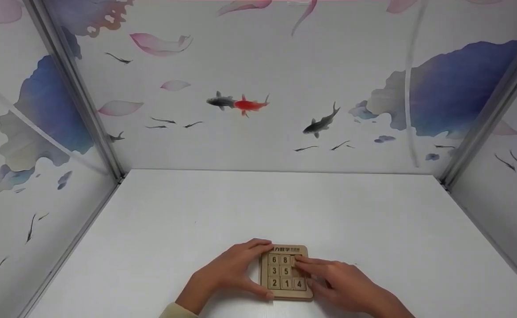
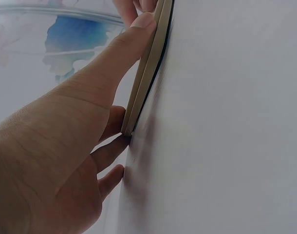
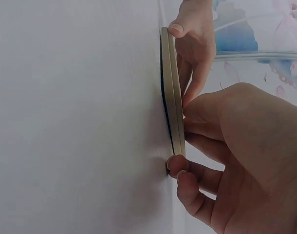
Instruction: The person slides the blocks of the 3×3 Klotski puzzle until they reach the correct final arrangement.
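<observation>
A wooden number slide puzzle (image 1: 286, 295) lies on the white table, its printed digits facing up. My left hand (image 1: 232, 267) grips its left side, the thumb at the near edge and fingers at the far corner. In the left wrist view, that thumb (image 2: 143, 22) rests on the puzzle's rim. My right hand (image 1: 344, 282) reaches in from the right, fingertips touching the top right tile and hiding its digit. Tiles 6, 8, 3, 5, 2, 1 and 4 are readable; a bare slot shows right of the 5. Two right fingers (image 3: 187, 187) bend beside the puzzle's end.
The white table (image 1: 258, 207) spreads around the puzzle. Panels painted with fish and petals enclose it at the back (image 1: 258, 141), left (image 1: 2, 132) and right (image 1: 497, 198). Metal posts (image 1: 81, 92) stand at the back corners.
</observation>
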### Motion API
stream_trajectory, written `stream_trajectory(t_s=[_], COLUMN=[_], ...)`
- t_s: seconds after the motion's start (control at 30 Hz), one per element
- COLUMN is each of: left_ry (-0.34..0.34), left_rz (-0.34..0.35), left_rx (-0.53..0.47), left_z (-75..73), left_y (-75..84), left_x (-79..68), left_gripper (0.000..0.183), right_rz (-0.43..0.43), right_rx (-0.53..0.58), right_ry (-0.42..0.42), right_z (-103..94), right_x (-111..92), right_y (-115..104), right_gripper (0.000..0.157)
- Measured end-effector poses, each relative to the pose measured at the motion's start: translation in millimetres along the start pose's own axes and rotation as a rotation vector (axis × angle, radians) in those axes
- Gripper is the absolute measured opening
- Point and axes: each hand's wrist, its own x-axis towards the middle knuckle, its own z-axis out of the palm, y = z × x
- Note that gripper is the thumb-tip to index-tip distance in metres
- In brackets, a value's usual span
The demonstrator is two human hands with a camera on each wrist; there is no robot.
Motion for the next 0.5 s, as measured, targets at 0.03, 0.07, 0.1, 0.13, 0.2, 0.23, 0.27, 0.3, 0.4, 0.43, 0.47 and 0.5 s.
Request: stream_trajectory(t_s=[0.03,0.07,0.1,0.13,0.2,0.23,0.27,0.3,0.4,0.43,0.47,0.5], left_ry=[-0.001,-0.002,-0.003,-0.005,-0.007,-0.007,-0.008,-0.007,-0.004,-0.003,-0.001,0.0], left_rz=[-0.001,-0.003,-0.006,-0.009,-0.012,-0.013,-0.014,-0.014,-0.012,-0.01,-0.009,-0.007], left_rx=[-0.004,-0.007,-0.007,-0.009,-0.007,-0.006,-0.005,-0.005,-0.006,-0.006,-0.006,-0.006], left_z=[0.2,0.3,0.3,0.4,0.6,0.8,1.0,1.2,1.4,1.4,1.3,1.1], left_y=[0.0,0.1,0.1,0.1,-0.1,-0.3,-0.5,-0.7,-1.1,-1.1,-1.2,-1.1], left_x=[0.2,0.3,0.3,0.4,0.8,0.9,1.1,1.3,1.4,1.2,1.0,0.7], left_gripper=[0.114,0.114,0.115,0.115,0.115,0.116,0.116,0.116,0.116,0.116,0.115,0.115], right_rz=[-0.006,-0.013,-0.017,-0.018,-0.013,-0.011,-0.005,0.0,0.007,0.007,0.006,0.004], right_rx=[-0.006,-0.012,-0.015,-0.016,-0.013,-0.011,-0.009,-0.007,-0.004,-0.002,0.006,0.016], right_ry=[0.009,0.017,0.023,0.027,0.025,0.023,0.021,0.018,0.011,0.009,0.005,0.004], right_z=[0.7,1.4,2.0,2.5,3.0,3.3,3.7,3.9,3.9,3.7,3.2,2.7], right_x=[-0.7,-1.3,-1.8,-2.1,-2.4,-2.4,-2.4,-2.5,-2.2,-2.0,-1.5,-1.0], right_y=[0.5,1.0,1.3,1.6,2.0,2.2,2.2,2.2,3.0,3.3,3.7,4.1], right_gripper=[0.046,0.046,0.046,0.047,0.047,0.047,0.047,0.047,0.048,0.048,0.048,0.049])
